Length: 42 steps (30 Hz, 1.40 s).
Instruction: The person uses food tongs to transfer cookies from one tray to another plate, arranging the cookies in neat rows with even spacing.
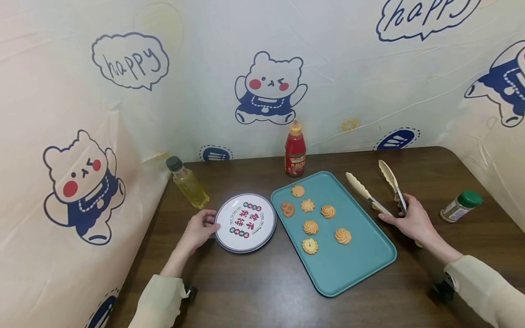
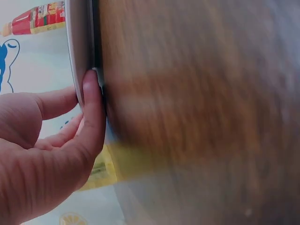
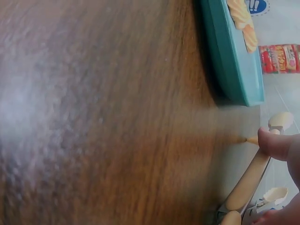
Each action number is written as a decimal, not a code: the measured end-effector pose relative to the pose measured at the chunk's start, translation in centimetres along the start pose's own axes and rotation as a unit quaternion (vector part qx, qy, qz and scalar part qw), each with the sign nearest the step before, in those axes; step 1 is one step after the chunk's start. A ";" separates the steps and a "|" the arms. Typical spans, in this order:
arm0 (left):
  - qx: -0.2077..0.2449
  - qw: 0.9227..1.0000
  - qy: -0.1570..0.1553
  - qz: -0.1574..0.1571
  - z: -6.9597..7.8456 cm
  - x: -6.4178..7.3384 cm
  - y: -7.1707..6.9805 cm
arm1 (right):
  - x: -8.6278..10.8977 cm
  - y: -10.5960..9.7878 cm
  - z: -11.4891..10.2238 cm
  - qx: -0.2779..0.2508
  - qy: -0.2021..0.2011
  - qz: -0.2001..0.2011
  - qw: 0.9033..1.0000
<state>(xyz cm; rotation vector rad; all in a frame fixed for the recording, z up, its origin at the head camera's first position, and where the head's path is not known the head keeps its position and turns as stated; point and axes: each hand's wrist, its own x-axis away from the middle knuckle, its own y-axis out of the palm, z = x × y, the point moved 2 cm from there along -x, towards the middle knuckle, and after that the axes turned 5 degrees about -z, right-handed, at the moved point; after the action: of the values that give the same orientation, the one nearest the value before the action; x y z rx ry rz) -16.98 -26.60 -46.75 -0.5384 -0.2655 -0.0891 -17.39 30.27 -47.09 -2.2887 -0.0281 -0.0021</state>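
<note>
My left hand (image 1: 199,229) pinches the left rim of a round white plate (image 1: 229,218) printed with red characters. In the left wrist view, the thumb is on one face of the plate (image 2: 79,42) and a finger (image 2: 93,108) on the other; a second rim shows beneath it. My right hand (image 1: 412,222) holds metal tongs (image 1: 361,187) with cream tips, which are spread apart beside the tray's right edge. Between the hands lies a teal tray (image 1: 357,266) bearing several cookies (image 1: 310,227), including a pretzel-shaped one (image 1: 287,209).
An oil bottle (image 1: 190,186) with a dark green cap stands behind the left hand. A red sauce bottle (image 1: 295,152) is behind the tray. Right of the tongs stands a green-capped spice jar (image 1: 459,207). A printed cloth (image 1: 197,100) hangs behind the wooden table (image 1: 262,291).
</note>
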 end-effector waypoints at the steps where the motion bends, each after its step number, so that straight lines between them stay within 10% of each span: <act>1: 0.002 1.000 0.001 -0.005 -0.1 0.0 -0.1 | 0.0 0.0 0.0 -0.002 0.003 -0.002 1.000; 29: 0.034 0.999 -0.014 -0.034 -0.5 -0.4 -0.3 | 1.9 -3.2 -0.8 0.091 -0.049 0.020 0.994; 42: 0.027 0.999 -0.020 -0.034 -0.1 -0.1 -0.5 | 4.8 -3.6 -2.6 0.166 -0.150 -0.019 0.975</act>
<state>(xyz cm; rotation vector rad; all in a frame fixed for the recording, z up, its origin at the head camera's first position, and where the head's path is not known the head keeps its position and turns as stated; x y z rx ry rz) -17.16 -27.12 -46.62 -0.4777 -0.3243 -0.1379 -12.69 30.82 -42.61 -1.9354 -0.2139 0.3057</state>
